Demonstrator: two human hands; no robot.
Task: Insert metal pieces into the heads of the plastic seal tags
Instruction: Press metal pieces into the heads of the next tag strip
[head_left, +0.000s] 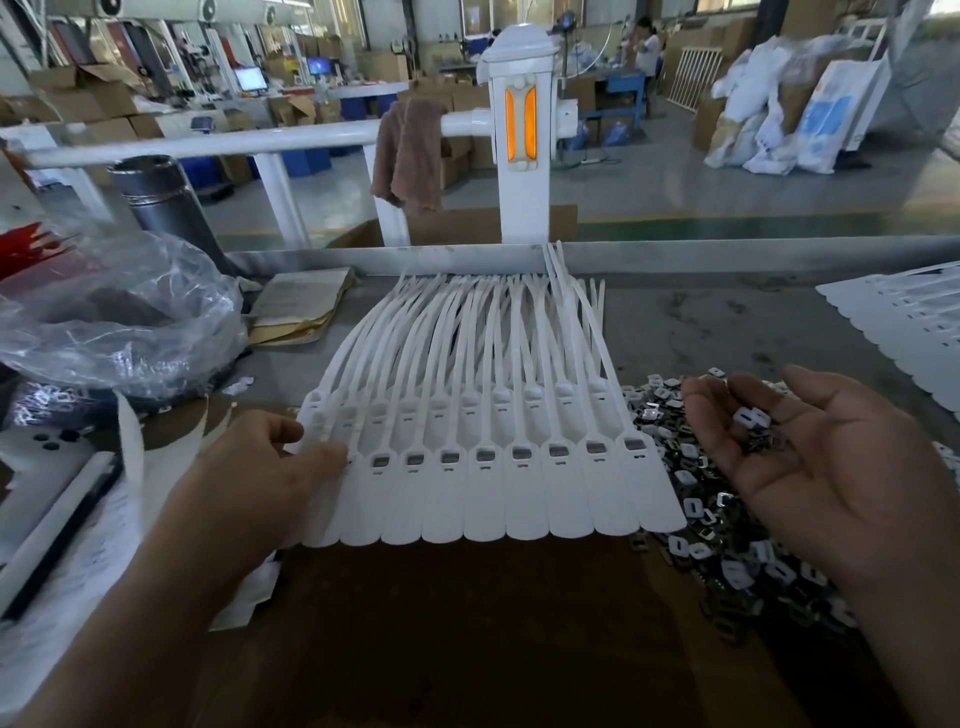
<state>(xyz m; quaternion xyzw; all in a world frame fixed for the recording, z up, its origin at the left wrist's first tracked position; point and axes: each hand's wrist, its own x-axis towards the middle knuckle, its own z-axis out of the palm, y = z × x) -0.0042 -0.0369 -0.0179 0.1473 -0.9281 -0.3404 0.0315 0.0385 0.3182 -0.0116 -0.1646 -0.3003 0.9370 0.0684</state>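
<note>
My left hand (270, 467), at eight o'clock, pinches the left edge of the joined row of white seal tags (493, 499), which lies flat in the middle of the bench with its tails fanning toward twelve o'clock. Each head in the near row shows a grey square. My right hand (810, 447), at three o'clock, lies palm up with fingers relaxed, cradling a few metal pieces (753, 418) above the loose pile (691, 506) just beside the tags.
</note>
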